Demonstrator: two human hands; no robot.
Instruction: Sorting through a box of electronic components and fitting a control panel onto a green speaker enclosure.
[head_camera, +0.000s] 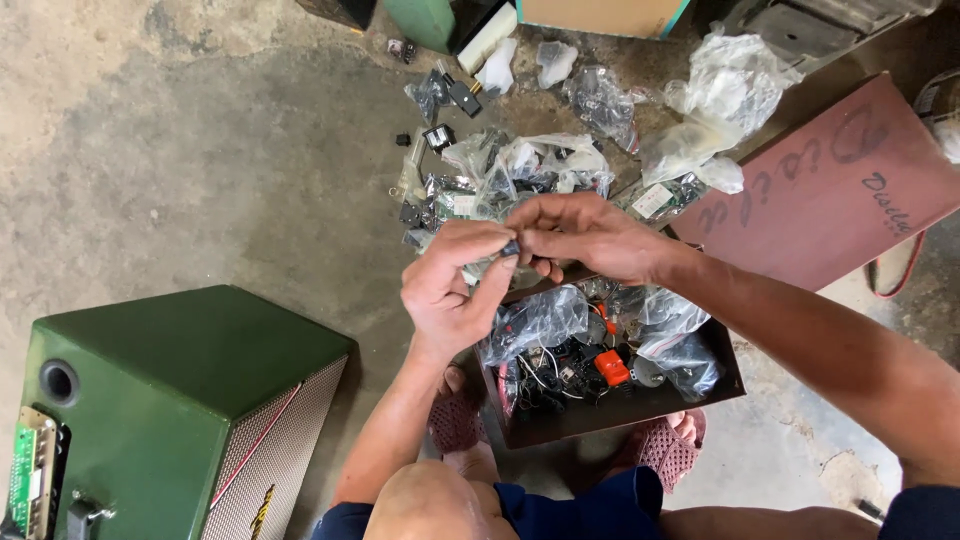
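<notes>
Nearest us: bare knee (432, 505), green speaker cabinet (170, 400). Our left hand (450, 285) and right hand (585, 235) together pinch a small dark part (511, 247) above the brown box (600, 415) of bagged components; plastic bags (540, 160) lie beyond on the floor.

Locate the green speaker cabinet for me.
In the head view, the green speaker cabinet sits on the concrete floor at lower left, beside the person's left forearm.

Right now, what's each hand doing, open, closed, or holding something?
Left hand: closed, pinching a small dark part.
Right hand: closed, fingertips pinching the same part.
</notes>
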